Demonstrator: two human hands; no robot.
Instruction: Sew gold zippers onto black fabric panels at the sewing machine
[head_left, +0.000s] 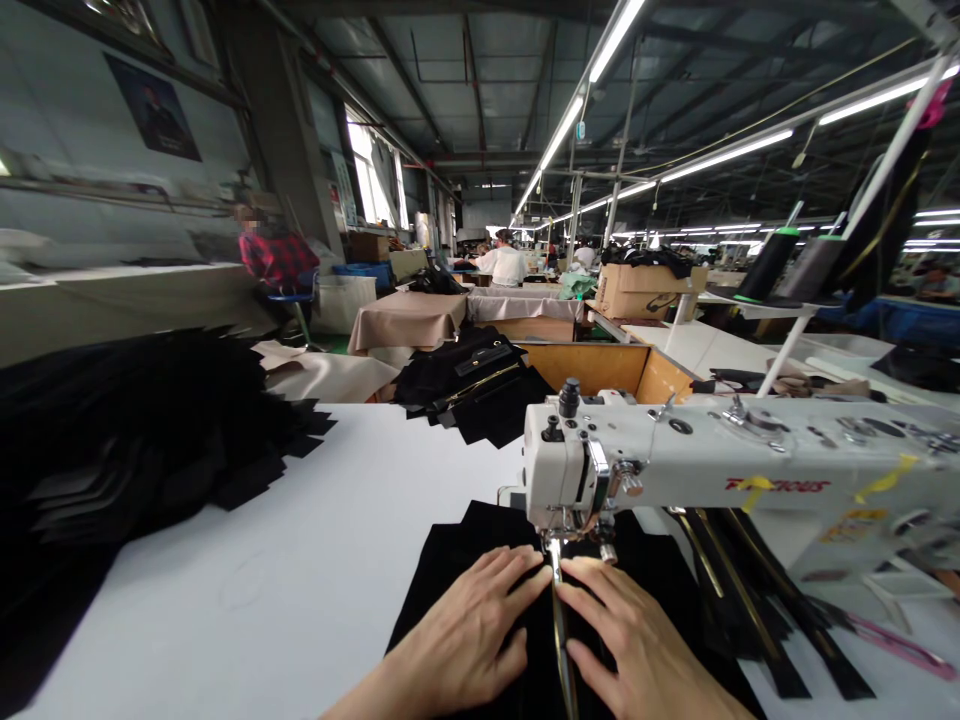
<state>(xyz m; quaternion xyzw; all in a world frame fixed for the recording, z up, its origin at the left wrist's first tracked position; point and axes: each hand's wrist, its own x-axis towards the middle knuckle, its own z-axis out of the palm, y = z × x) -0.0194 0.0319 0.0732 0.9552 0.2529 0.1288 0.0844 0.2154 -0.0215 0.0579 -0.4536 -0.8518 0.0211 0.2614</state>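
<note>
A black fabric panel lies flat under the needle area of a white sewing machine. Down its middle runs a zipper with gold-coloured teeth, its upper end by the presser foot. My left hand rests on the panel just left of the zipper, fingers stretched toward the foot. Across from it, my right hand lies on the panel with fingers spread, fingertips along the zipper's right edge. Both hands press from above and grasp nothing. The panel's lower part is hidden by my hands.
Stacked black fabric pieces cover the table's left side. Behind the machine lies a pile of black pieces with zippers. Black zipper strips and pink-handled snips lie at right. Thread cones stand above. People sit farther back.
</note>
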